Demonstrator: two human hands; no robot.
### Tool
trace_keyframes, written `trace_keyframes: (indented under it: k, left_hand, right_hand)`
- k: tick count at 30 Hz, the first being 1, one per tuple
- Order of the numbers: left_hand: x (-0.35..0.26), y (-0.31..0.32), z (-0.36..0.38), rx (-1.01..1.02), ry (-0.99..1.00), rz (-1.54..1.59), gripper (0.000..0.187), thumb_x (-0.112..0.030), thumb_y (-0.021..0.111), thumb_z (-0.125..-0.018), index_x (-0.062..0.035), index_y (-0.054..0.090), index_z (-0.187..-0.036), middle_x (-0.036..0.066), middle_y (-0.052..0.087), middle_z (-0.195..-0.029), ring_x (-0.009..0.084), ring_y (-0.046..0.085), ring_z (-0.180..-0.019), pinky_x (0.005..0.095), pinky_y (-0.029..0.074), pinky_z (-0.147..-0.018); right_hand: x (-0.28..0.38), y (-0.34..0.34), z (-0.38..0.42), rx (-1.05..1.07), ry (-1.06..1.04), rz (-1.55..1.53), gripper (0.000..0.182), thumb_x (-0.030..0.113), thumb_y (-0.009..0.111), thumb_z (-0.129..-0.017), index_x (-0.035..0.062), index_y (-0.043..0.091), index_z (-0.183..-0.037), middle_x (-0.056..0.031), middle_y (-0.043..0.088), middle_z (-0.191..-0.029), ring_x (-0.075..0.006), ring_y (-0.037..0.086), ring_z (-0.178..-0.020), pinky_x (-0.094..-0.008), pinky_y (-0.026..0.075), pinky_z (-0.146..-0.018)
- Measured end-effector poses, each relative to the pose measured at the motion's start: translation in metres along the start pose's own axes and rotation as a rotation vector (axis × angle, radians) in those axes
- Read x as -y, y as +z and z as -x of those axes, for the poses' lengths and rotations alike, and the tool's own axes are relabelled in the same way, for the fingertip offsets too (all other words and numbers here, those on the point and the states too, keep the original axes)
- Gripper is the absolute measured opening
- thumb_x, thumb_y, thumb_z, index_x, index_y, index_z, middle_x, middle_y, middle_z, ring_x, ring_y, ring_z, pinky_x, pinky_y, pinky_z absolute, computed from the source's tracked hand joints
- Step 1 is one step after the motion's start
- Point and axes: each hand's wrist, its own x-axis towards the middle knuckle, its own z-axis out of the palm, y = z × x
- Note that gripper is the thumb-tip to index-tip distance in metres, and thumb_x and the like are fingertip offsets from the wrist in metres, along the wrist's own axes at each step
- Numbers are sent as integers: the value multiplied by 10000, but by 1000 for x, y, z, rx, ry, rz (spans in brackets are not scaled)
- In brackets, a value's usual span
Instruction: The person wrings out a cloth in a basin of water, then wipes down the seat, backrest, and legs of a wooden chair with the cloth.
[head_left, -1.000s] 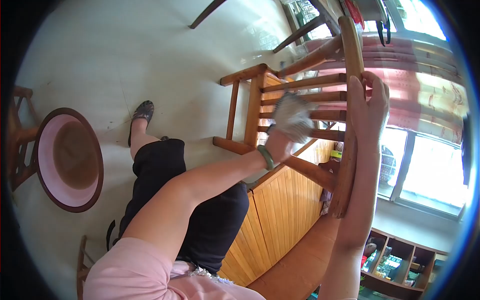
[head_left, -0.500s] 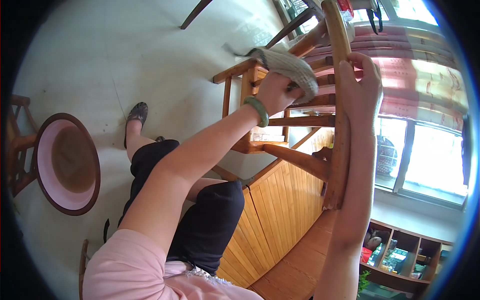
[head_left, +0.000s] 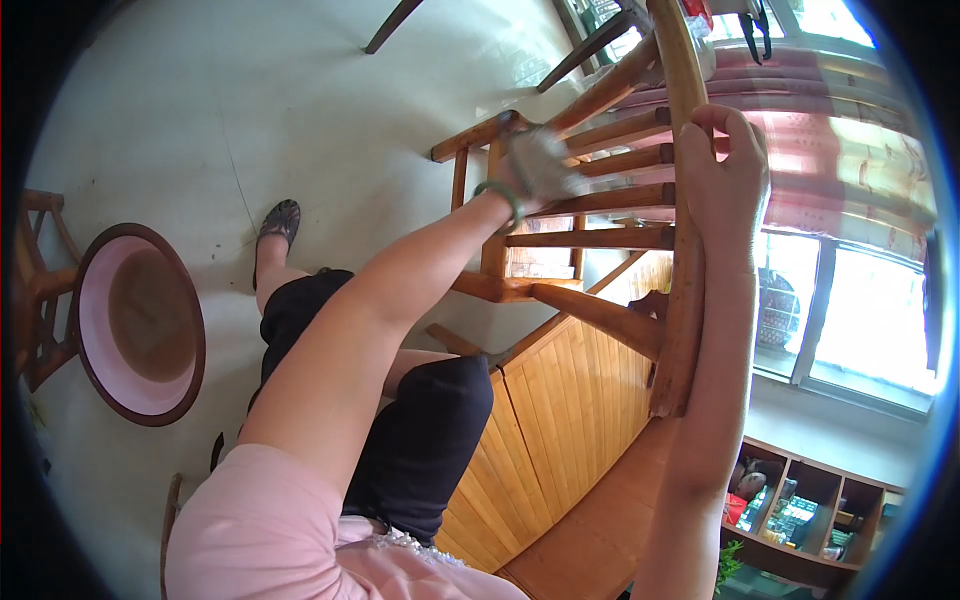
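My left hand (head_left: 518, 183), with a green bangle at its wrist, is closed on a pale knitted cloth (head_left: 550, 165). Motion blurs both hand and cloth. They lie against the slats of a wooden chair's back, near the seat end. The tilted wooden chair (head_left: 610, 237) has several slats running into a thick top rail (head_left: 683, 290). My right hand (head_left: 727, 170) is wrapped round that rail from the window side, fingers curled and thumb along the wood, and my forearm runs beside it.
A pink basin (head_left: 140, 325) with murky water stands at the left, beside another wooden chair (head_left: 45, 290). Below the held chair is a slatted wooden panel (head_left: 560, 430). A shelf unit (head_left: 810, 510) with small items and a curtained window (head_left: 860, 320) are at the right.
My left hand has drawn the cloth along the slats, away from the top rail and toward the seat. My right hand keeps its hold on the rail.
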Motion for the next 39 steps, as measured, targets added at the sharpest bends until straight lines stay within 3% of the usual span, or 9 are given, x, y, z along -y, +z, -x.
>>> trace_keyframes:
  k: [1, 3, 6, 16, 21, 25, 31, 34, 39]
  left_hand:
    - [25, 0, 6, 226, -276, 27, 227, -311, 615, -727, -119, 614, -848, 76, 624, -822, 273, 584, -746, 376, 480, -696]
    - [96, 25, 21, 196, -7, -523, 155, -233, 558, -761, -145, 598, -882, 54, 584, -822, 262, 556, -759, 382, 468, -683]
    - [88, 13, 46, -98, 363, -517, 161, -164, 505, -775, -153, 584, -915, 46, 556, -840, 249, 540, -784, 372, 459, -684]
    - [-91, -26, 27, -393, 941, -429, 233, -207, 526, -786, -112, 581, -992, 89, 569, -937, 213, 547, -898, 354, 464, -790]
    - [-97, -27, 24, -277, 870, -409, 111, -185, 538, -752, -93, 598, -771, 90, 538, -663, 239, 552, -709, 380, 458, -583]
    - [-1, 24, 18, 456, 463, -528, 91, -164, 524, -750, -80, 555, -763, 113, 533, -625, 253, 551, -647, 375, 456, -612]
    - [62, 39, 77, 375, 461, -954, 153, -164, 452, -806, -52, 549, -845, 105, 549, -684, 246, 538, -774, 379, 444, -688]
    - [-18, 17, 77, 160, 481, -897, 178, -171, 411, -860, -54, 545, -868, 87, 559, -703, 248, 550, -795, 395, 428, -784]
    - [-131, 41, 84, -8, 133, 1133, 300, -299, 513, -831, -55, 560, -999, 120, 545, -935, 274, 541, -871, 451, 424, -816]
  right_hand:
    - [1, -1, -1, -7, -6, 0, 167, 173, 572, -727, 70, 612, -851, -121, 547, -875, -246, 563, -771, -349, 458, -693]
    - [2, -2, -3, 22, 69, -23, 148, 168, 563, -729, 64, 606, -824, -116, 550, -867, -235, 558, -747, -336, 459, -683]
    - [1, -2, -4, 12, 61, -30, 131, 157, 557, -729, 58, 598, -805, -109, 552, -865, -228, 554, -736, -338, 457, -685]
    - [2, -2, -4, 13, 80, -22, 172, 207, 552, -712, 55, 595, -781, -124, 551, -858, -264, 559, -800, -369, 452, -720]
    - [-1, 1, -2, -21, 26, 2, 174, 208, 551, -715, 52, 596, -777, -128, 558, -879, -269, 560, -812, -374, 456, -729]
    - [-4, 2, -4, -21, 46, -14, 173, 212, 553, -718, 57, 601, -778, -128, 559, -884, -272, 566, -805, -376, 460, -734]
    - [-4, -1, -7, 6, 64, 5, 187, 231, 554, -722, 62, 604, -783, -124, 555, -894, -264, 572, -787, -374, 462, -729]
    - [-3, 1, -6, 13, 88, 2, 193, 239, 561, -723, 63, 602, -789, -120, 555, -889, -259, 573, -794, -370, 461, -727]
    - [-7, -1, -6, 25, 50, 1, 211, 255, 568, -731, 62, 603, -810, -127, 555, -892, -259, 577, -810, -368, 460, -734]
